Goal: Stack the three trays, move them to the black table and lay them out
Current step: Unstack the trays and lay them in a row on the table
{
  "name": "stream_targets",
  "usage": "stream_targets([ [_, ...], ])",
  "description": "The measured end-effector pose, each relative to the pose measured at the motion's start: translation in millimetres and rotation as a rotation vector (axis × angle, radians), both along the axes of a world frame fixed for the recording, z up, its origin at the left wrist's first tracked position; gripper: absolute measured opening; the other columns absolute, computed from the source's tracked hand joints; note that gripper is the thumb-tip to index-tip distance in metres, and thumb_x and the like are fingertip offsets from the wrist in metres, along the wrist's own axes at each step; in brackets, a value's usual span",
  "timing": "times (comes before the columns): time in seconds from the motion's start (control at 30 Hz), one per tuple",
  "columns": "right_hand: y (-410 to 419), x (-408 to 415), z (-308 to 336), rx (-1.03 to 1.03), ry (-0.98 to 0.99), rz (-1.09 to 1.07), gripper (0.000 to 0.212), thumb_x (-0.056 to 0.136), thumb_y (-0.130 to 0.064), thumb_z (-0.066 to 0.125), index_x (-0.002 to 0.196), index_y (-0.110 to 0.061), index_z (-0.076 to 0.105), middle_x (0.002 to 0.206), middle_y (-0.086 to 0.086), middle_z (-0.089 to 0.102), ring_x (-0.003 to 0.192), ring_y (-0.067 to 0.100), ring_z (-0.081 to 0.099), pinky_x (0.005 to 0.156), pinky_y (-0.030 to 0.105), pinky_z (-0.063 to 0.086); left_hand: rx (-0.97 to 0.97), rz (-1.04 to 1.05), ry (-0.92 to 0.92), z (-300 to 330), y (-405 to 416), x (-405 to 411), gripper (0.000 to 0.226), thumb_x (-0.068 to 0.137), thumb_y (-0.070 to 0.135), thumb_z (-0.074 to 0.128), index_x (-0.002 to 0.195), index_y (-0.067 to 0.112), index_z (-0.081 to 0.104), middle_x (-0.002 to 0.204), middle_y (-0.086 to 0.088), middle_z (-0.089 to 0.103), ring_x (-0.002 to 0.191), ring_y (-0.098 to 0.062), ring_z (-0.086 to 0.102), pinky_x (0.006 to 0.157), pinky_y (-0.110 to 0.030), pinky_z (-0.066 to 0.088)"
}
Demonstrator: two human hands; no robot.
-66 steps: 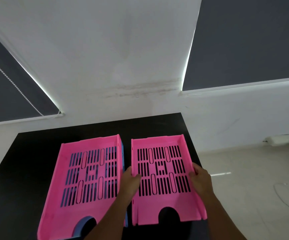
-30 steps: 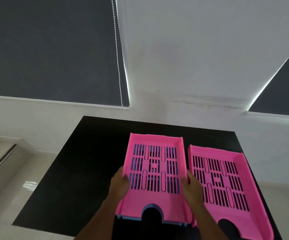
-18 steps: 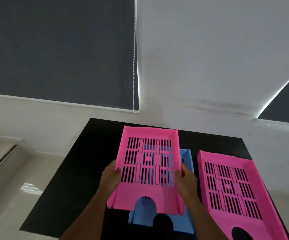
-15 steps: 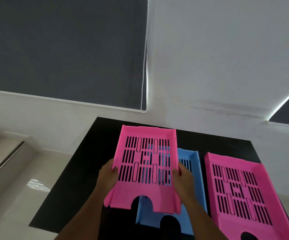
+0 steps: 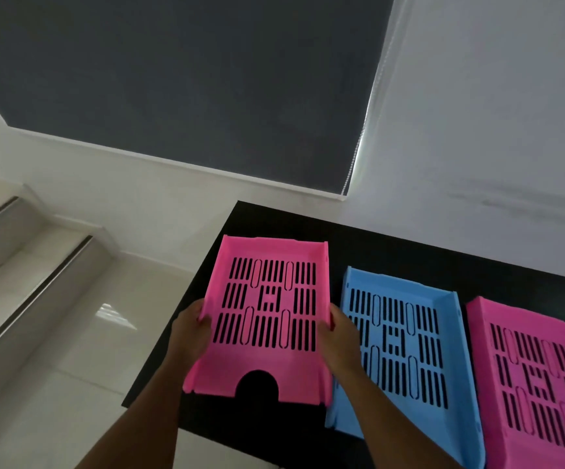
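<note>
a white wall (image 5: 494, 113) fills the back of the room, and a dark grey roller blind (image 5: 179, 79) hangs on it with a bead chain (image 5: 358, 143) along its right edge. on the left, pale tiled steps (image 5: 20, 252) go down to a glossy tiled floor (image 5: 81, 360).

the black table (image 5: 409, 255) stands with its far edge against the wall. its left edge runs free beside the floor, so there is open room on that side. three slotted trays lie in a row across the table. the right pink tray (image 5: 541, 374) is at the right edge and is cut by the frame. the blue tray (image 5: 406, 343) lies in the middle, flat on the top, just beside the right pink tray. the left pink tray (image 5: 267, 316) is at the left edge of the table, its near end with the round notch close to the near edge. if it is touching the table top or is a little above it, one cannot tell.

both forearms reach in from below. the left hand (image 5: 189, 330) grips the left wall of the left pink tray, fingers curled over the rim. the right hand (image 5: 338, 336) grips its right wall in the same way and partly covers the left wall of the blue tray.
</note>
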State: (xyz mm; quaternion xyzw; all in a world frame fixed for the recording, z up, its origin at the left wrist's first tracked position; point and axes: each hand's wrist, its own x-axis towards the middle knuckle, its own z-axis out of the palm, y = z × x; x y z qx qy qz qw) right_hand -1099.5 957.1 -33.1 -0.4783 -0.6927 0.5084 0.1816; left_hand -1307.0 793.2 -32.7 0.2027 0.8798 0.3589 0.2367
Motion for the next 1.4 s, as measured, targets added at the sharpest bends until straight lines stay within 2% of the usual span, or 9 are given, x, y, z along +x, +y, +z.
stream_targets([
  [0.17,-7,-8,-20,0.015,-0.136,0.009,0.037,0.098,0.003,0.047,0.13,-0.009,0.061,0.107,0.008,0.072,0.071,0.004,0.066,0.051,0.013,0.053,0.003,-0.021,-0.048,-18,-4,-7,0.021,0.098,0.001,0.043,0.102,0.005,0.063,0.084,-0.016,0.07,0.076,-0.037,0.071,0.063,-0.036,0.057],
  [0.57,-6,-3,-31,-0.001,-0.185,0.034,0.039,0.098,0.005,0.046,0.129,-0.014,0.059,0.103,0.004,0.069,0.065,0.0,0.059,0.048,0.009,0.049,0.042,0.005,-0.089,-32,6,-5,0.025,0.098,0.001,0.043,0.117,0.009,0.058,0.084,-0.006,0.067,0.067,-0.02,0.068,0.054,-0.024,0.05],
  [0.77,9,7,-8,0.028,-0.096,-0.1,0.045,0.101,-0.002,0.048,0.145,-0.005,0.05,0.136,0.009,0.064,0.117,0.017,0.065,0.099,0.017,0.047,0.137,0.05,0.0,-15,27,10,0.037,0.1,0.008,0.048,0.136,0.014,0.047,0.096,-0.006,0.068,0.063,-0.013,0.069,0.044,-0.016,0.05],
  [0.83,18,18,-3,0.06,-0.061,-0.16,0.041,0.101,-0.005,0.051,0.142,-0.007,0.054,0.125,0.008,0.069,0.098,0.01,0.067,0.085,0.012,0.05,0.147,0.019,-0.005,-8,38,23,0.042,0.101,0.011,0.048,0.142,0.018,0.043,0.101,-0.005,0.069,0.064,-0.014,0.07,0.044,-0.017,0.053],
  [1.0,41,64,5,0.151,-0.104,-0.259,0.035,0.102,-0.012,0.054,0.136,-0.008,0.059,0.098,0.003,0.069,0.07,0.003,0.061,0.057,0.011,0.049,0.045,-0.172,-0.02,-5,75,65,0.054,0.1,0.028,0.054,0.15,0.019,0.038,0.142,-0.011,0.058,0.112,-0.033,0.068,0.094,-0.045,0.058],
  [1.1,55,102,4,0.161,-0.149,-0.332,0.038,0.101,-0.011,0.054,0.138,-0.006,0.058,0.129,0.013,0.066,0.108,0.022,0.066,0.091,0.03,0.057,0.007,-0.29,-0.101,-8,97,99,0.063,0.099,0.037,0.053,0.155,0.02,0.029,0.155,-0.013,0.043,0.14,-0.036,0.044,0.116,-0.05,0.035],
  [1.17,64,131,2,0.174,-0.174,-0.397,0.037,0.099,-0.008,0.055,0.135,-0.001,0.059,0.13,0.016,0.064,0.121,0.031,0.061,0.106,0.045,0.05,0.003,-0.334,-0.157,-7,111,123,0.069,0.098,0.038,0.055,0.156,0.018,0.024,0.159,-0.012,0.035,0.145,-0.034,0.036,0.117,-0.049,0.03],
  [1.27,74,176,-10,0.253,-0.256,-0.513,0.033,0.092,-0.008,0.063,0.124,-0.001,0.06,0.112,0.013,0.061,0.11,0.035,0.062,0.094,0.054,0.057,0.035,-0.377,-0.258,-14,124,153,0.077,0.096,0.029,0.06,0.158,0.017,0.016,0.159,-0.014,0.035,0.144,-0.032,0.038,0.116,-0.049,0.032],
  [1.4,80,221,-35,0.177,-0.482,-0.556,0.077,0.09,-0.028,0.07,0.154,-0.005,0.034,0.161,0.019,0.034,0.148,0.039,0.032,0.117,0.06,0.034,0.053,-0.336,-0.271,-23,129,174,0.089,0.091,0.025,0.067,0.157,0.025,0.008,0.16,-0.014,0.033,0.142,-0.033,0.041,0.116,-0.056,0.034],
])
